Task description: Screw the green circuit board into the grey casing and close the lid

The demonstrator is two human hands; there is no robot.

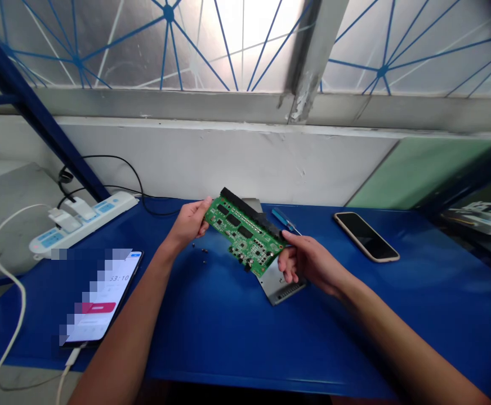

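A green circuit board (245,232) with black chips and a row of black ports along its far edge is held tilted above the blue table (211,326). My left hand (190,222) pinches its left end. My right hand (308,260) grips its right end, fingers curled. Under the board lies a grey metal case (280,284), flat on the table. A few small dark screws (203,252) lie loose just left of the board.
A lit phone (104,301) on a white cable lies front left. Behind it sits a white power strip (83,218) with plugs. A dark phone (366,236) rests to the right, a blue-handled tool (284,219) behind the board. The wall and window stand close behind.
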